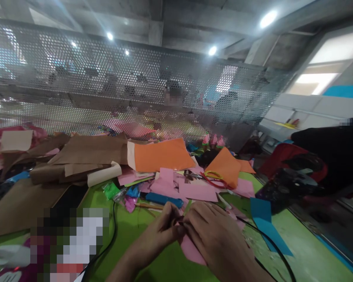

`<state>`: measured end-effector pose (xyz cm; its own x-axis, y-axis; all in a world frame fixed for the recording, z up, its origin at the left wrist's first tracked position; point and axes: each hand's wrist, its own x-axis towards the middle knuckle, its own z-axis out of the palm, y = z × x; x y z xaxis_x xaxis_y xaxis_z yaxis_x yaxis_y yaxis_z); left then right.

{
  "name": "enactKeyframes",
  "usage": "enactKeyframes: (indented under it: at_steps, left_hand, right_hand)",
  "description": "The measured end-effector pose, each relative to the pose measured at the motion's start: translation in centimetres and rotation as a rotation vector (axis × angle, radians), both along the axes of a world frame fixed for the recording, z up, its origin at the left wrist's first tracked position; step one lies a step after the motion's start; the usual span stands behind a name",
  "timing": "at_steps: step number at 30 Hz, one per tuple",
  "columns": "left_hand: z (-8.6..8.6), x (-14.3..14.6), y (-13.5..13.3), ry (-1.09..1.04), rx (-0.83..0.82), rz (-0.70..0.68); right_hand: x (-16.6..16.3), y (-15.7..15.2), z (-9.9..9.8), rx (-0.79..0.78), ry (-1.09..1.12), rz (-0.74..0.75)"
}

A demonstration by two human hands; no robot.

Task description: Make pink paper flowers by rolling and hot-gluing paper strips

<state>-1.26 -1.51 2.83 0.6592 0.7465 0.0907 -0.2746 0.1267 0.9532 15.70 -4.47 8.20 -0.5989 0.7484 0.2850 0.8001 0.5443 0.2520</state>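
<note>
A piece of pink paper is held between my two hands over the green table. My left hand is closed on its upper edge, thumb and fingers pinched together. From the other side my right hand covers much of the paper, its fingers bent over it and close to the left fingertips. A small dark spot shows where the fingertips meet; I cannot make out what it is. Just beyond the hands lie a blue tool or case and pink paper sheets.
Scissors with red and yellow handles rest by orange sheets. Brown paper is piled at left. A black cable crosses the table near blue paper strips. A perforated metal screen stands behind. A person in dark clothing is at right.
</note>
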Motion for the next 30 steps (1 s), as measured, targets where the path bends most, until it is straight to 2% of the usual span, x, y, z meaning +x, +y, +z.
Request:
enactKeyframes:
  at_steps: [7,19,30]
  left_hand:
    - [0.13,0.12,-0.04,0.013,0.005,-0.005]
    - [-0.04,0.16,-0.19,0.019,0.013,-0.003]
    - [0.10,0.22,-0.10,0.004,0.000,-0.007]
  right_hand:
    - [-0.50,-0.17,0.81,-0.045,0.004,-0.072]
    - [-0.72,-0.09,0.87,0.006,0.141,-0.029]
    - [-0.67,0.33,0.88,-0.017,0.119,-0.018]
